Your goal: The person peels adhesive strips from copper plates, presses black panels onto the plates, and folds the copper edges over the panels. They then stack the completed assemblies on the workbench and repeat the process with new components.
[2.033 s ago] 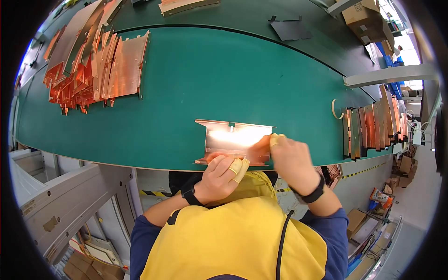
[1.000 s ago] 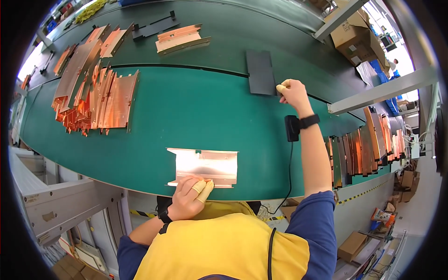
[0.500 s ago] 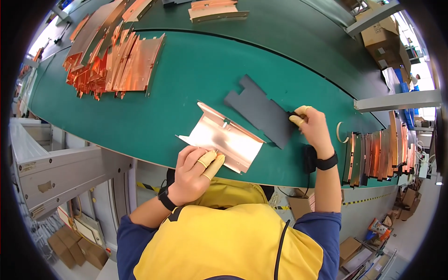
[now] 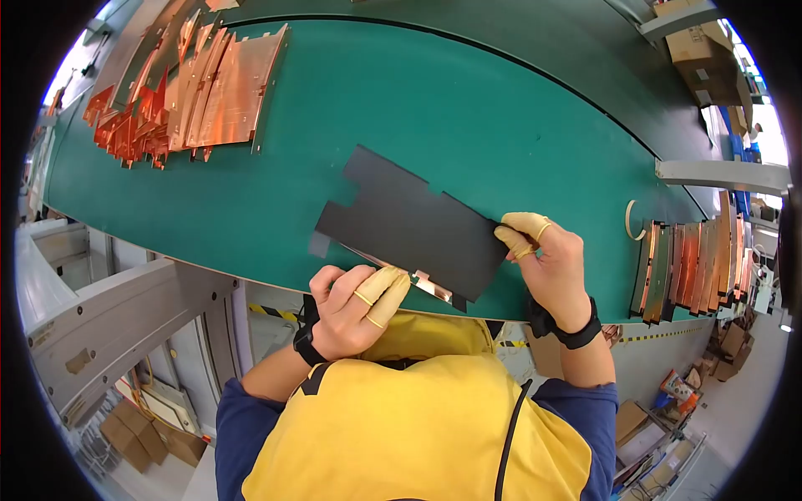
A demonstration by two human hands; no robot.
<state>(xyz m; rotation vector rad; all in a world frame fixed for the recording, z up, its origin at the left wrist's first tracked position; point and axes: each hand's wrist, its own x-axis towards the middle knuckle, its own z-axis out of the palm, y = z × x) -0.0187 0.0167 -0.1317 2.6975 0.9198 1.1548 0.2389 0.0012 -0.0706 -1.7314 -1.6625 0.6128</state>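
Observation:
A black notched sheet (image 4: 418,221) lies tilted over a shiny copper-coloured metal panel (image 4: 433,286), hiding nearly all of it. Only a strip of the panel shows along the near edge. My right hand (image 4: 547,259), with finger cots on, pinches the sheet's right corner between thumb and finger. At the near left edge, my left hand (image 4: 355,309) has its cotted fingers pressed together on the metal panel. A small grey tab (image 4: 319,244) sticks out past the sheet's left end.
A stack of bent copper panels (image 4: 221,96) stands at the far left of the green table (image 4: 468,92). More panels (image 4: 689,263) stand in a row at the right, beside a tape ring (image 4: 633,220). A metal post (image 4: 718,174) reaches in behind them.
My right hand has brought the black sheet left and nearer, from beside the metal panel to over it. My left hand stays at the panel's near edge.

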